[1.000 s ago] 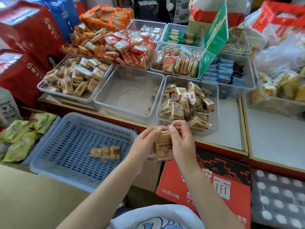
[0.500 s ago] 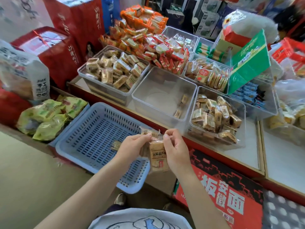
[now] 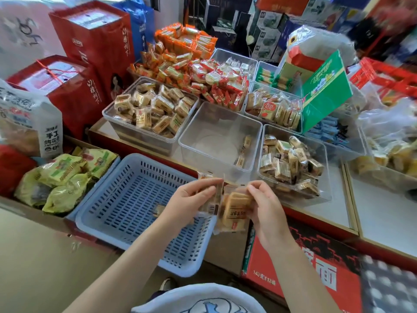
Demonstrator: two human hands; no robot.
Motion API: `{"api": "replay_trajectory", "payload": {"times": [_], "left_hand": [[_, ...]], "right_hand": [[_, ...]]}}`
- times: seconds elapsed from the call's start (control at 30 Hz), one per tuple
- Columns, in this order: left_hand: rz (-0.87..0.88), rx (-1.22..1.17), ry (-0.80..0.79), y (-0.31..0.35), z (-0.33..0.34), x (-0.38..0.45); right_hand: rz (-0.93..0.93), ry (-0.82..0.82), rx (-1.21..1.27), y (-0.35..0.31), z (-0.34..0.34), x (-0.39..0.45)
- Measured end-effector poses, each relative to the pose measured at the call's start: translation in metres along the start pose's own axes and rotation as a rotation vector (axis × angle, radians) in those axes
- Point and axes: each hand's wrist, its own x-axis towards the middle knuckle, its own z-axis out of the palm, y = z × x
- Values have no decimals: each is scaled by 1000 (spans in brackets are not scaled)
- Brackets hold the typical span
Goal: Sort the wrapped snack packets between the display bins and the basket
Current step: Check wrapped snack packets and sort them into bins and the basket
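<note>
My left hand (image 3: 194, 202) grips a clear-wrapped snack packet (image 3: 211, 205) over the right rim of the blue slotted basket (image 3: 126, 199). My right hand (image 3: 266, 206) pinches the top of a tan wrapped snack packet (image 3: 234, 211) that hangs just right of the basket. One small packet (image 3: 158, 210) lies inside the basket, partly hidden by my left wrist. Behind stand clear display bins: a full one (image 3: 149, 114) at the left, a nearly bare middle one (image 3: 216, 141) with two packets, and a full one (image 3: 291, 163) at the right.
Heaps of red and orange packets (image 3: 198, 71) lie behind the bins. Green bags (image 3: 61, 177) sit left of the basket, red boxes (image 3: 90, 53) at far left. A red carton (image 3: 304, 263) stands below the counter at the right. A green box (image 3: 322, 91) leans at back right.
Both hands carried the packets from the right bin's front edge leftward to the basket's right rim. The two packets are now held apart, one in each hand. The camera view shifted left.
</note>
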Motion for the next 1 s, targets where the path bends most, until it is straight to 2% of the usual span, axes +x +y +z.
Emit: {"api": "replay_trajectory", "payload": {"times": [0.13, 0.2, 0.4, 0.53, 0.73, 0.9, 1.0], "left_hand": [[107, -35, -73, -5, -2, 4], [91, -60, -109, -8, -3, 8], [103, 142, -85, -10, -13, 6], [92, 92, -22, -11, -22, 1], [52, 9, -24, -12, -36, -9], [52, -40, -96, -6, -39, -11], [55, -21, -66, -5, -38, -9]], "right_hand": [[-12, 22, -78, -6, 1, 1], [-38, -3, -149, -8, 5, 2], [-112, -87, -321, -4, 18, -1], [-111, -67, -359, 2, 22, -1], [-112, -166, -398, 8, 25, -1], [-167, -49, -485, 9, 24, 2], [-196, -22, -507, 9, 21, 0]]}}
